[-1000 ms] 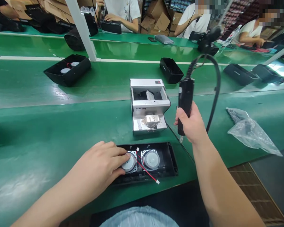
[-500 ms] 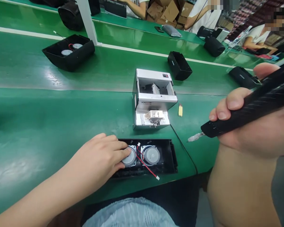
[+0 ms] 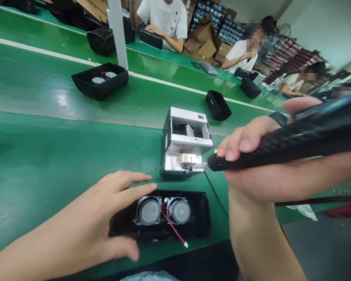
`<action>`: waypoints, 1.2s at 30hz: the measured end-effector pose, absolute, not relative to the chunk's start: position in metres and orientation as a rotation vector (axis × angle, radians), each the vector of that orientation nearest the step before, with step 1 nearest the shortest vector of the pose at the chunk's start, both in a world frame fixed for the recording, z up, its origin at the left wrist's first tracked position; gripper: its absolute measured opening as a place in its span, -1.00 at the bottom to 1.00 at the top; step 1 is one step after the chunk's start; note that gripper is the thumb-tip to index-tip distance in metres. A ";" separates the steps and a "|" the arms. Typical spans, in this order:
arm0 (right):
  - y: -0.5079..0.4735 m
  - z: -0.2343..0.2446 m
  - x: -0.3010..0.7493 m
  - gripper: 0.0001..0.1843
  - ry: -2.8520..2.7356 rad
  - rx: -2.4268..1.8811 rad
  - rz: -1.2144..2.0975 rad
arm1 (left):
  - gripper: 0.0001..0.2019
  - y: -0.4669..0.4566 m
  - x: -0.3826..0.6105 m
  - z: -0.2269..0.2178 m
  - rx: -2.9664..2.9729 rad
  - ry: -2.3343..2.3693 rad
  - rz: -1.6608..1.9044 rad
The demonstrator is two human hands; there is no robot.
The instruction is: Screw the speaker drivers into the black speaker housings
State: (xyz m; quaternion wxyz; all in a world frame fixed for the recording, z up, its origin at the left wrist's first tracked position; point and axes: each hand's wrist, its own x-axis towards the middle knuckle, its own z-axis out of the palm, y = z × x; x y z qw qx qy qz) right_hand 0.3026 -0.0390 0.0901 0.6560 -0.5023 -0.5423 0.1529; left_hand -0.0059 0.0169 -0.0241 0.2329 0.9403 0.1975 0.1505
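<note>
Your right hand (image 3: 266, 175) is closed tight round the black screwdriver (image 3: 280, 146), and its tip is right at the front of the little silver box (image 3: 190, 134). Your left hand (image 3: 105, 210) is spread wide open at the left end of the black speaker tray (image 3: 199, 218), just in front of that box. The word on the box is too blurry to read.

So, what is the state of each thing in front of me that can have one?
Left hand: open, fingers spread on the speaker housing.
Right hand: closed around the electric screwdriver.
Screwdriver bit: at the outlet of the screw feeder.
Speaker housing: open, two speakers inside.
Red wire: plug end loose.
</note>
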 end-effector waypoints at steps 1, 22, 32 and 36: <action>-0.031 0.086 0.298 -0.24 -1.181 -1.061 0.381 | 0.14 0.016 -0.009 -0.026 2.591 0.581 0.402; -0.029 0.063 0.289 -0.31 -0.992 -0.892 0.698 | -0.66 0.005 0.062 -0.022 2.358 0.730 0.208; -0.070 0.071 0.294 -0.42 -1.065 -0.869 0.750 | -0.71 0.000 0.074 -0.021 2.504 0.682 0.218; -0.072 0.059 0.288 -0.35 -0.988 -0.854 0.783 | -0.59 0.001 0.079 -0.024 2.504 0.672 0.083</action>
